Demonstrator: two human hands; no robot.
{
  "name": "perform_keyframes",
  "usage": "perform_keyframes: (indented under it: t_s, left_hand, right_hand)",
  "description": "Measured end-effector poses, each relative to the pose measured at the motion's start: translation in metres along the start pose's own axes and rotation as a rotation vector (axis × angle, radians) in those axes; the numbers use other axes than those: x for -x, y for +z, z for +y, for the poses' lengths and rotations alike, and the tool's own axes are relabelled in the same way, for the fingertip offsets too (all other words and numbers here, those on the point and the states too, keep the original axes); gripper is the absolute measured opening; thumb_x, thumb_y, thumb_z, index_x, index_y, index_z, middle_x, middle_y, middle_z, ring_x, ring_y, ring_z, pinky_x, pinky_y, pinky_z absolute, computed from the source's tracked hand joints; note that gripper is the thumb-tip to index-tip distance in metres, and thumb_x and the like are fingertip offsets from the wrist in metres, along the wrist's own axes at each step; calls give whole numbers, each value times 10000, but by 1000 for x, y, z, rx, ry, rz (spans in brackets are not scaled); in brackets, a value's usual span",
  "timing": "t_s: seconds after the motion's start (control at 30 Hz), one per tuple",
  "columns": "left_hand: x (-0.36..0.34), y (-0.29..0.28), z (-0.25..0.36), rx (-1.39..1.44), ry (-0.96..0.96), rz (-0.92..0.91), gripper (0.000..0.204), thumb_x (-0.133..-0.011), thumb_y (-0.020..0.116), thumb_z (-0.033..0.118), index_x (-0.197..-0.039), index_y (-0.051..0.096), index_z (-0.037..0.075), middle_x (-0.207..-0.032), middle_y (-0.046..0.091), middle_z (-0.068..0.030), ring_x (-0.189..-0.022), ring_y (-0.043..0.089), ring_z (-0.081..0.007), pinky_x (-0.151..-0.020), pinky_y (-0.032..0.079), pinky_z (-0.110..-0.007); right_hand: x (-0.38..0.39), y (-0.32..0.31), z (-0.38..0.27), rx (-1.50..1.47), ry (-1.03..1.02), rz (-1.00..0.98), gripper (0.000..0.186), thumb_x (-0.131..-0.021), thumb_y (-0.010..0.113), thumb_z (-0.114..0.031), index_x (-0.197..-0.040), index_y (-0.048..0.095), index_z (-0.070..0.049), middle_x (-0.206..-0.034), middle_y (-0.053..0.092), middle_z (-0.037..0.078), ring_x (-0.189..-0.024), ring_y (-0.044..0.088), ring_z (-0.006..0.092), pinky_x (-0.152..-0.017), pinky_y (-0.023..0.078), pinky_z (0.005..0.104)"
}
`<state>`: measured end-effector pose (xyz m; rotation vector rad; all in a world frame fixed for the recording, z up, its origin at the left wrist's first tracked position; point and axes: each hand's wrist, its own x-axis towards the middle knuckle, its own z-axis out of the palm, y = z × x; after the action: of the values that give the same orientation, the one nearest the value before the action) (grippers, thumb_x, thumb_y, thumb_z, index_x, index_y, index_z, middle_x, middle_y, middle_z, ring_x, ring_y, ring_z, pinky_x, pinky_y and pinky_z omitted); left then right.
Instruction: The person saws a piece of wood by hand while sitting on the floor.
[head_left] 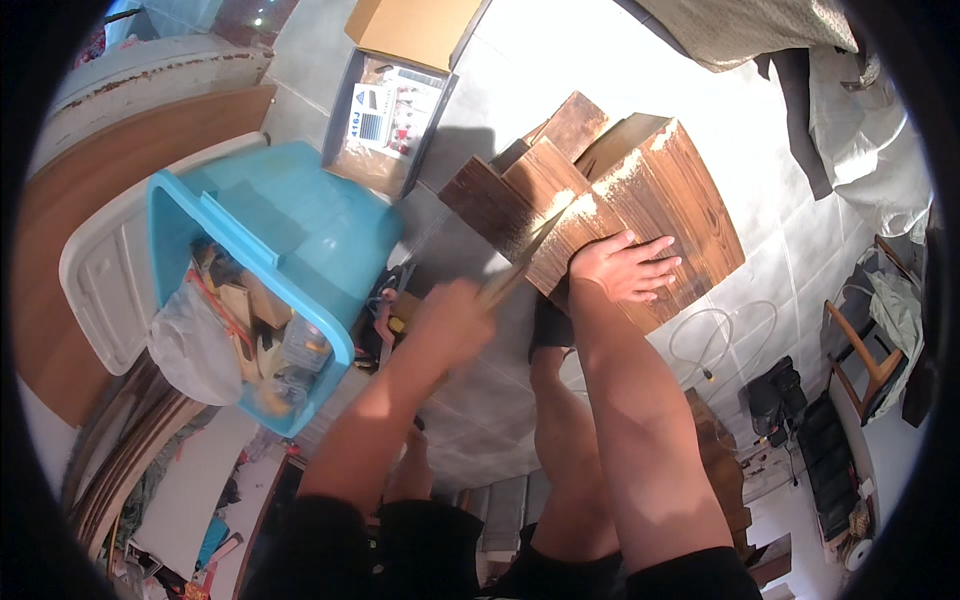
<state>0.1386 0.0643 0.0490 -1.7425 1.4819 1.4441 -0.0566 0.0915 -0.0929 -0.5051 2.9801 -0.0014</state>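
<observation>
My left hand, blurred by motion, is closed around a long narrow tool, apparently a handsaw, whose blade slants up into the cut edge of a dark brown wooden board. My right hand lies on that board with its fingers spread. Pale sawdust is scattered along the board's edge and on the shorter wood pieces stacked beside it. The board rests on a wooden block near my bare leg and dark shoe; what supports it underneath is partly hidden.
A blue plastic bin of tools lies at the left by a white lid and brown panels. An open box sits at the back. A coiled hose, dark bags and a chair are at the right, on tiled floor.
</observation>
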Motion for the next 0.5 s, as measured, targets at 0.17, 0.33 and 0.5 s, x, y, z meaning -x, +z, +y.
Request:
perform_keyframes:
  t_s: [0.17,0.33,0.5]
  left_hand:
    - [-20,6,31,95,-21,14,237,-860,611,170,-902,711,-42,-902,697,-298,-931,670,-495,-837,523,-551]
    - [94,-7,-13,130,-192,-61,264,-834,661,192,-980,730,-17,-935,706,-297,-948,677,-489,-875,543,-530]
    - [44,-8,4,-71,-7,-14,288,-828,639,171,-984,718,-58,-999,697,-321,-981,673,-491,-893,538,-538]
  right_hand:
    - [2,-1,2,-3,-11,14,714,-1038,380,-468,-1662,191,-178,-1717,109,210,-1570,114,464,-1207,137,693]
    - [-3,8,6,10,-5,45,708,-1039,356,-482,-1660,203,-179,-1716,116,209,-1568,119,468,-1203,144,698]
    - [-2,4,2,-5,0,36,704,-1044,356,-492,-1659,208,-184,-1717,119,206,-1567,125,465,-1203,139,699]
